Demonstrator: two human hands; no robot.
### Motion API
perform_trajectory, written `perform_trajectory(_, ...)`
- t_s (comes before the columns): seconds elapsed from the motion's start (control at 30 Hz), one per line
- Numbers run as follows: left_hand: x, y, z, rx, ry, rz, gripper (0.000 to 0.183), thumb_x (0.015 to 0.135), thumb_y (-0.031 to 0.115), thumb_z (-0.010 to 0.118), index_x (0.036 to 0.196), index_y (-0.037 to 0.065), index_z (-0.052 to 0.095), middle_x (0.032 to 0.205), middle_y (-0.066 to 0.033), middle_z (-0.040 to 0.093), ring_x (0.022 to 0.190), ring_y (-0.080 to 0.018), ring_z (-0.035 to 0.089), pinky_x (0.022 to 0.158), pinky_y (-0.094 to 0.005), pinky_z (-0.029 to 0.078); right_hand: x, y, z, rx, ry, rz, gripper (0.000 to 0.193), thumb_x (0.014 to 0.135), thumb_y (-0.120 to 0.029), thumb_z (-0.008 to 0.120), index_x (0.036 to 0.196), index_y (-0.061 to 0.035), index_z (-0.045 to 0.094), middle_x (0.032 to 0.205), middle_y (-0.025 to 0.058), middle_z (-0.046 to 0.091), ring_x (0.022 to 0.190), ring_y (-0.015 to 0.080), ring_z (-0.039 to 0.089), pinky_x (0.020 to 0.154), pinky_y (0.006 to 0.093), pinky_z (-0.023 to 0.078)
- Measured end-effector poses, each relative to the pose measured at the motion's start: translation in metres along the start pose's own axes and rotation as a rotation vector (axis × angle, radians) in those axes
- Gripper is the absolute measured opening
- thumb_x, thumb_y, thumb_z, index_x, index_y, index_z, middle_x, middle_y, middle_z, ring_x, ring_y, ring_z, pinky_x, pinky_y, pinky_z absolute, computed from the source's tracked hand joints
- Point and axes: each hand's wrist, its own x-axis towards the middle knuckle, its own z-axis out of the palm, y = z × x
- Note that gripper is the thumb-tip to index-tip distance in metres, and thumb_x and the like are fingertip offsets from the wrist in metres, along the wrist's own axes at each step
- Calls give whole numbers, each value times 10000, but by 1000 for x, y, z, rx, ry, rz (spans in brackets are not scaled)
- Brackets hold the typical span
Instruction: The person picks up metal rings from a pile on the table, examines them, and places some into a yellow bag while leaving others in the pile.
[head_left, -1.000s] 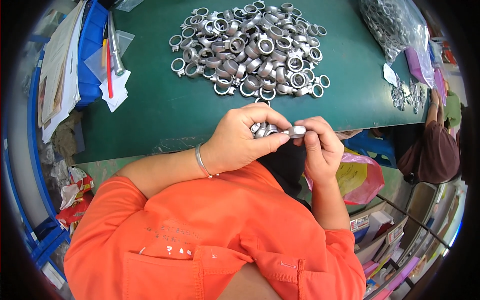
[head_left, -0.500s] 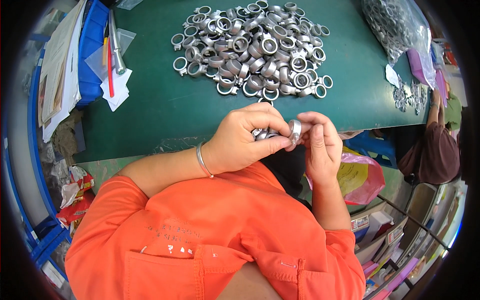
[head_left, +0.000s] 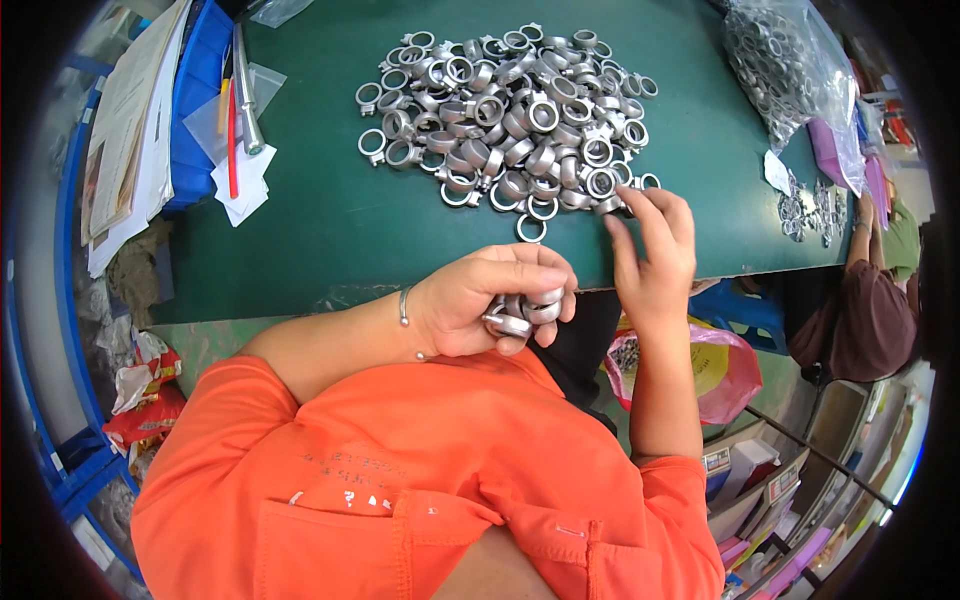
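Observation:
Several grey metal rings (head_left: 508,326), each a short round band, lie in my left hand (head_left: 480,290). Its fingers are curled around them, palm up, in front of the table edge. My right hand (head_left: 655,250) reaches over the table to the front right of a large heap of similar rings (head_left: 520,130). Thumb and forefinger are apart there, on either side of a ring (head_left: 606,206) at the heap's border. Whether they grip it is unclear. One ring (head_left: 531,229) lies just in front of the heap.
On the green table (head_left: 290,220) at left are a blue bin (head_left: 200,110), papers, a red pen (head_left: 233,150) and a metal rod. A clear bag of metal parts (head_left: 770,70) stands at the far right. Beneath the edge hangs a pink bag (head_left: 735,385); another person (head_left: 860,320) sits beyond.
My hands have parted. The right has left the ring both were fingering and moved forward to the heap; the left has turned palm up, with rings inside.

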Motion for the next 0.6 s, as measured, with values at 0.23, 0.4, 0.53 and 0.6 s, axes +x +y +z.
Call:
perform_trajectory(0.23, -2, 4, 11, 196, 161, 100, 57, 831, 57, 586, 870, 21, 564, 828, -135, 593, 624, -184, 612, 362, -214, 415, -10, 16, 6, -111, 7, -34, 231, 675, -2, 670, 895, -34, 608, 871, 78, 570, 793, 266, 523, 687, 364, 407)
perform_trajectory(0.4, 0, 6, 21, 439, 303, 158, 129, 829, 102, 623, 912, 18, 573, 755, -66, 597, 546, -102, 561, 381, -189, 377, -15, 10, 0, 149, 20, 59, 195, 727, 32, 624, 916, -13, 610, 880, 93, 599, 766, 215, 567, 692, 313, 447)
perform_trajectory(0.53, 3, 7, 25, 728, 362, 323, 154, 806, 72, 649, 936, 10, 597, 748, -31, 593, 558, -63, 551, 426, -171, 396, -24, -8, -2, 501, -69, 201, 223, 772, 51, 600, 991, 19, 575, 857, 95, 616, 707, 146, 599, 617, 246, 485)
perform_trajectory(0.6, 5, 7, 25, 830, 342, 352, 152, 794, 51, 658, 932, 8, 610, 743, -20, 590, 572, -51, 551, 446, -162, 404, -29, -18, -1, 534, -61, 226, 277, 753, 75, 598, 1019, 29, 537, 864, 92, 621, 716, 133, 600, 624, 239, 489)
